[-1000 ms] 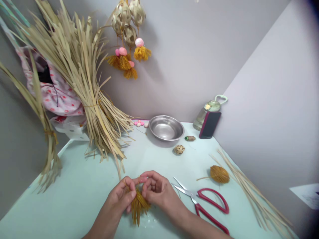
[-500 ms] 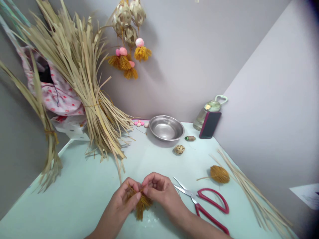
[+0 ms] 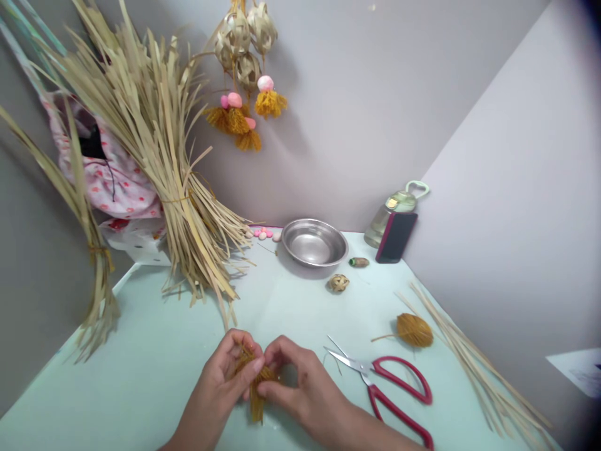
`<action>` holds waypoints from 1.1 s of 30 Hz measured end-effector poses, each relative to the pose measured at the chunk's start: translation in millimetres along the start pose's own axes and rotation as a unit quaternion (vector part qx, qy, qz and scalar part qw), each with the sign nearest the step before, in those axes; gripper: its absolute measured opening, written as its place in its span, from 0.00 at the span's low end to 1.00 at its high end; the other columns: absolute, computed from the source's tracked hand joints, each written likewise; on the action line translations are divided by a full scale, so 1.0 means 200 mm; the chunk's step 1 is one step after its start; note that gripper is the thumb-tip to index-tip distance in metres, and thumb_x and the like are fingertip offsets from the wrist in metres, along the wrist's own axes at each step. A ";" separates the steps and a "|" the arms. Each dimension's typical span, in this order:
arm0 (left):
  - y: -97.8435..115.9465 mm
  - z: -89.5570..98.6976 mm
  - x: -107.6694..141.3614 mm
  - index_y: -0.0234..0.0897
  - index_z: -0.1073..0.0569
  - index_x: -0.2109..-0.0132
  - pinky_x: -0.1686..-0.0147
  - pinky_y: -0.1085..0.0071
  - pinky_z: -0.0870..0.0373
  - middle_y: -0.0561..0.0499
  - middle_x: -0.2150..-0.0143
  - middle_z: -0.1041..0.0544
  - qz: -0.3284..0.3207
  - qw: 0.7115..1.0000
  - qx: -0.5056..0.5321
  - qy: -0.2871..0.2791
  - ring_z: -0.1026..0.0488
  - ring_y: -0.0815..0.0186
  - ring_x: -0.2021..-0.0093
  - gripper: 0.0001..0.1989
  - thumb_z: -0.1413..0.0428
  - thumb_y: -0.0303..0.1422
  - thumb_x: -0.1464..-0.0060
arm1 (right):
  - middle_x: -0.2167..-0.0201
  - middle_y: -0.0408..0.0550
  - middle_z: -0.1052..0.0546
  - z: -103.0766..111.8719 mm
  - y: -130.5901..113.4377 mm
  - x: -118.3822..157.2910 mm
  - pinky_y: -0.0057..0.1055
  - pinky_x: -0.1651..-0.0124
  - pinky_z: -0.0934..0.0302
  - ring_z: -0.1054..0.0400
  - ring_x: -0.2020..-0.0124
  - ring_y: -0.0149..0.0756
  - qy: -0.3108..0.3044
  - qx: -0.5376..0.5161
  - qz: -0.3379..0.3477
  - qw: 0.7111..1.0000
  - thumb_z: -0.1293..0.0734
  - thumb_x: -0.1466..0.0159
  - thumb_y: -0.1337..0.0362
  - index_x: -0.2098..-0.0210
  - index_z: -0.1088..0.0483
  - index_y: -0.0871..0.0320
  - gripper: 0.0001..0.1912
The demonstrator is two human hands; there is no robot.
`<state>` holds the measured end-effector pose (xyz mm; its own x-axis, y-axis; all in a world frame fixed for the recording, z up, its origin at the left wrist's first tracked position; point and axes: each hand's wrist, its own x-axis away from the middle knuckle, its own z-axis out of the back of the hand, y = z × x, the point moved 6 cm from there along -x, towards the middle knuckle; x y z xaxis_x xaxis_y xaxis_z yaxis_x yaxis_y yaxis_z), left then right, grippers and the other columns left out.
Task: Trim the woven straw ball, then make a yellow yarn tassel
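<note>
Above the front of the table, a brown-gold yarn tassel (image 3: 256, 407) hangs between my hands, its loose strands pointing down. My left hand (image 3: 223, 382) pinches its upper part between thumb and fingers. From the other side, my right hand (image 3: 305, 385) closes on it, thumb low on the strands and index finger near the top; the exact contact is partly hidden. Just right of that hand lie open scissors (image 3: 364, 369) with red handles. A wound ball of the same coloured yarn (image 3: 414, 330) rests farther right with one end trailing left.
A metal bowl (image 3: 314, 243) stands at the back, near a small woven ball (image 3: 339, 283), a thread spool (image 3: 359, 262) and a phone (image 3: 397, 237) against a bottle (image 3: 381, 222). Straw bundles (image 3: 173, 181) lean at left; thin strips (image 3: 474, 357) lie right. Finished ornaments (image 3: 239, 69) hang above.
My right thumb has moved down and away from the index finger, along the tassel's side. The tassel has shifted slightly left and looks narrower, with its strands gathered.
</note>
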<state>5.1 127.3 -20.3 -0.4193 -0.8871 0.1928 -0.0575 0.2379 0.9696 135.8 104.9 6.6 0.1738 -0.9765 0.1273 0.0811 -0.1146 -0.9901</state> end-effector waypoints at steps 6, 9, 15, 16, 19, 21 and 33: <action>0.06 0.11 -0.04 0.40 0.36 0.61 0.73 0.74 0.38 0.58 0.69 0.30 0.003 0.997 -0.037 0.066 0.36 0.73 0.77 0.12 0.43 0.42 0.42 | 0.75 0.42 0.31 -0.01 0.03 -0.01 0.28 0.64 0.43 0.38 0.70 0.32 -0.007 -0.064 -0.033 0.997 0.30 0.44 0.64 0.71 0.32 0.59 0.07; 0.09 0.17 -0.08 0.41 0.35 0.62 0.71 0.70 0.34 0.56 0.69 0.29 -0.011 0.993 -0.096 0.069 0.31 0.67 0.74 0.11 0.43 0.42 0.43 | 0.75 0.42 0.31 0.00 0.05 -0.03 0.28 0.65 0.44 0.39 0.72 0.31 -0.014 -0.106 -0.039 0.994 0.27 0.46 0.60 0.71 0.32 0.59 0.11; 0.25 0.27 -0.01 0.44 0.31 0.55 0.43 0.59 0.41 0.48 0.50 0.26 -0.165 0.919 -0.292 0.209 0.33 0.53 0.44 0.08 0.45 0.37 0.42 | 0.74 0.42 0.30 0.00 0.08 -0.03 0.28 0.66 0.46 0.39 0.72 0.30 -0.004 -0.135 -0.045 0.990 0.26 0.47 0.59 0.71 0.33 0.59 0.14; 0.26 0.25 0.01 0.44 0.31 0.52 0.41 0.60 0.42 0.48 0.47 0.27 -0.191 0.917 -0.294 0.192 0.34 0.54 0.42 0.09 0.46 0.36 0.40 | 0.74 0.42 0.31 -0.01 0.07 -0.03 0.28 0.66 0.46 0.39 0.72 0.30 -0.005 -0.130 -0.044 0.991 0.26 0.47 0.59 0.71 0.32 0.59 0.14; 0.24 0.14 0.03 0.46 0.30 0.47 0.36 0.61 0.48 0.48 0.42 0.27 -0.250 0.914 -0.313 0.070 0.37 0.56 0.37 0.13 0.49 0.32 0.38 | 0.75 0.41 0.32 -0.02 0.05 -0.02 0.29 0.65 0.45 0.39 0.71 0.31 -0.011 -0.118 -0.031 0.992 0.26 0.47 0.58 0.71 0.32 0.59 0.14; 0.20 0.07 0.04 0.47 0.28 0.46 0.34 0.60 0.53 0.49 0.44 0.25 -0.260 0.904 -0.339 -0.013 0.36 0.55 0.38 0.15 0.48 0.31 0.38 | 0.75 0.41 0.32 -0.02 0.04 -0.02 0.29 0.64 0.45 0.39 0.71 0.31 -0.012 -0.122 -0.021 0.992 0.26 0.47 0.58 0.71 0.33 0.58 0.14; 0.11 0.02 0.00 0.41 0.32 0.57 0.55 0.67 0.33 0.47 0.57 0.28 -0.086 0.976 -0.190 -0.069 0.30 0.57 0.54 0.10 0.51 0.42 0.36 | 0.73 0.43 0.29 0.01 0.03 -0.02 0.30 0.63 0.42 0.37 0.69 0.33 0.035 -0.087 -0.008 0.996 0.27 0.45 0.62 0.71 0.30 0.58 0.09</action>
<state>0.7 134.1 -0.1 -0.5528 -0.8329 0.0257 0.1904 -0.0963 0.9770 138.6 108.3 -0.2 0.1050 -0.9839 0.1444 -0.0900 -0.1540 -0.9840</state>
